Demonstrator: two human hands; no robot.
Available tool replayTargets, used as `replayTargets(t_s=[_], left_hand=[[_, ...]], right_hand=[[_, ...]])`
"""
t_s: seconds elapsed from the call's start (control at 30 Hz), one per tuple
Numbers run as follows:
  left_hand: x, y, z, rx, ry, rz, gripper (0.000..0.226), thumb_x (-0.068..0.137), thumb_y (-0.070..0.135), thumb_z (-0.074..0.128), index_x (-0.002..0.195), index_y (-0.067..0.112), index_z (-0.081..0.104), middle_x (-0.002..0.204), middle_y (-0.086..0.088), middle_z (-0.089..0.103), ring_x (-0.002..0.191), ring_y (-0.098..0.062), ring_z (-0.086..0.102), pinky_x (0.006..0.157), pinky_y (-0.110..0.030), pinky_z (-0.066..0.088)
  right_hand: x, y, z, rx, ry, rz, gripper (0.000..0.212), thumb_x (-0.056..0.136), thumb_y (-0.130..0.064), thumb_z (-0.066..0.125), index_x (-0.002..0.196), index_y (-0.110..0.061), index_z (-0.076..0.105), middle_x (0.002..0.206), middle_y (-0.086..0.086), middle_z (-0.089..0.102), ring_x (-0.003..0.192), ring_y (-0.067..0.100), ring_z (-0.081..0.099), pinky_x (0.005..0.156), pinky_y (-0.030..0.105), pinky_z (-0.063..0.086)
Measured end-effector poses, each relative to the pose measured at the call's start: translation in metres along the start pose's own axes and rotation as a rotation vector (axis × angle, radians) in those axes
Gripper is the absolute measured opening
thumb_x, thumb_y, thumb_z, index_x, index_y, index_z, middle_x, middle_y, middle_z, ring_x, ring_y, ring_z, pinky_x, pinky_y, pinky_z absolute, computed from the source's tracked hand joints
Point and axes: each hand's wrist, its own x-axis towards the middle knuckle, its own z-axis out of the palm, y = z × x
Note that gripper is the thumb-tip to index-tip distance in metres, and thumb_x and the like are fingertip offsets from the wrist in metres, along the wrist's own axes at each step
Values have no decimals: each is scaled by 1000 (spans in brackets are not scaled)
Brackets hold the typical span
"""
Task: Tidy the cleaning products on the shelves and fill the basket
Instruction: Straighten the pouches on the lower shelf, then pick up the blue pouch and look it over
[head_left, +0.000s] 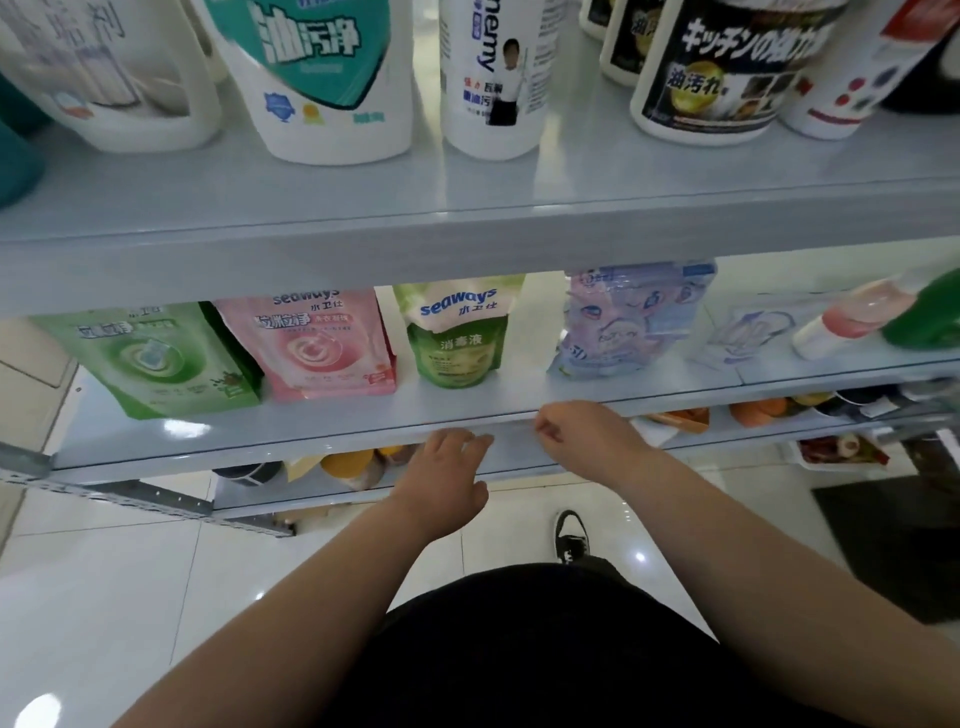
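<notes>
On the middle shelf stand a green pouch, a pink pouch, a small green Seaways pouch and a pale blue pack. A pink-and-white bottle lies on its side at the right beside a green bottle. My left hand reaches to the shelf's front edge, fingers apart, holding nothing. My right hand rests at the same edge with fingers curled, nothing visible in it. No basket is in view.
The upper shelf carries several white bottles, among them a teal-labelled jug, a slim bottle and a black-labelled bottle. A lower shelf holds orange and dark items. A black mat lies on the tiled floor at right.
</notes>
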Motion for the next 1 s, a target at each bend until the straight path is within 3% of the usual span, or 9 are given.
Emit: replayTargets(t_s=[0.2,0.27,0.33,0.5,0.6,0.7,0.8,0.9,1.0], left_hand=[[39,53,-26,-336,122,-28,65,95,29,61,154,23,34,146,-5,44,133,-23,45,109,-36,40],[59,77,-37,-512,174,-115,67,93,28,66,152,23,35,139,-1,49,124,-17,51,101,-31,43],[83,98,-49,-730,218,-219,71,90,31,72,151,22,36,133,1,52,117,-16,55,98,-36,49],[134,136,-68,-1082,423,-303,44,81,23,84,114,28,56,112,3,66,101,-16,65,82,-33,52],[146,144,-70,-1108,528,-341,42,81,16,83,112,29,58,115,7,67,105,-13,65,90,-34,52],[145,154,-66,-1081,539,-348,30,85,7,75,100,29,62,101,8,71,92,-10,68,81,-29,53],[131,166,-53,-997,582,-438,24,84,23,72,106,26,65,103,3,73,98,-21,68,84,-34,52],[113,183,-39,-1055,653,-472,18,92,19,70,107,28,65,105,6,73,100,-18,69,84,-30,54],[89,203,-38,-1071,701,-483,21,96,13,64,104,32,64,100,15,72,90,-3,69,75,-20,54]], right_hand=[[-21,44,-11,-140,-27,-11,23,98,-32,48,109,-20,64,107,5,67,99,26,62,85,40,53],[-25,62,-16,-149,-59,-16,25,99,-33,48,115,-20,63,112,6,66,104,26,62,85,36,51],[-30,78,-23,-164,-98,-37,30,101,-34,47,124,-22,61,121,5,65,112,25,61,86,33,46],[-33,117,-49,-193,-146,-104,35,101,-34,46,132,-22,59,129,5,65,116,26,61,89,35,49],[-29,144,-62,-169,-169,-141,31,101,-32,46,125,-22,61,120,4,67,109,26,62,88,37,53],[-25,168,-72,-131,-175,-171,25,99,-33,49,117,-23,63,112,2,68,103,24,63,87,37,53],[-19,191,-80,-6,-133,-156,28,97,-36,56,120,-23,64,113,1,68,105,24,62,89,37,53],[-15,204,-83,251,-88,-109,47,95,-41,66,136,-21,54,122,-3,60,112,18,58,90,30,46],[-16,206,-85,604,-65,-86,83,77,-48,85,145,-25,44,132,-8,53,122,11,53,100,30,45]])
